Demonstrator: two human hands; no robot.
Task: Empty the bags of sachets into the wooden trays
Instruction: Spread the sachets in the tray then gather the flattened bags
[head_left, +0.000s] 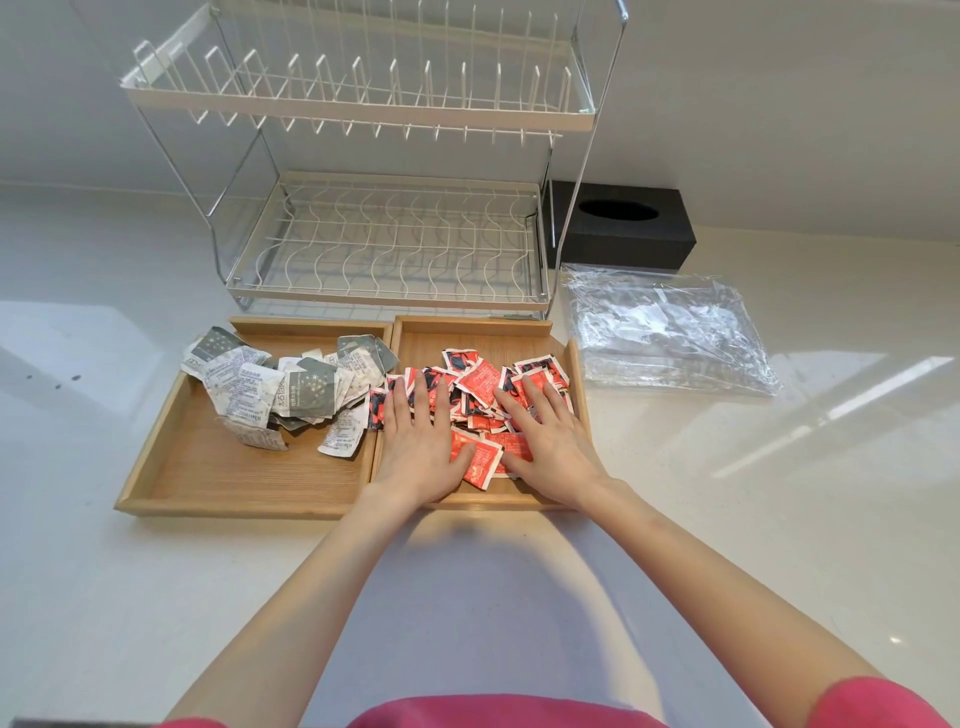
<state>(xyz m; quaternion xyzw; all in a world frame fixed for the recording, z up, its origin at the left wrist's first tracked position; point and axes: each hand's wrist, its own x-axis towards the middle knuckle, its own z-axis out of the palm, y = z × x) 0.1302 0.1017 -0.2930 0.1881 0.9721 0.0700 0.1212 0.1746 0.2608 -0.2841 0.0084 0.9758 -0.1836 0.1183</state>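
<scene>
- As seen from the head camera, a pale, glossy countertop (727, 545) met a light wall; bright window reflections lay on its right and left parts.
- Two wooden trays sat side by side, touching: left tray (249, 483) and right tray (519, 332).
- Grey-and-white sachets (280, 395) were heaped in the far half of the left tray, a few hanging over its far-left rim.
- Red sachets (483, 379) were piled in the right tray.
- Left hand (415, 441) and right hand (550, 447) lay palm-down on the red pile, fingers spread flat, pinching nothing.
- Empty clear bags (670, 332) lay flat to the right of the trays.
- A two-tier wire dish rack (384, 244) stood just behind the trays; a black tissue box (623, 223) sat to its right.
</scene>
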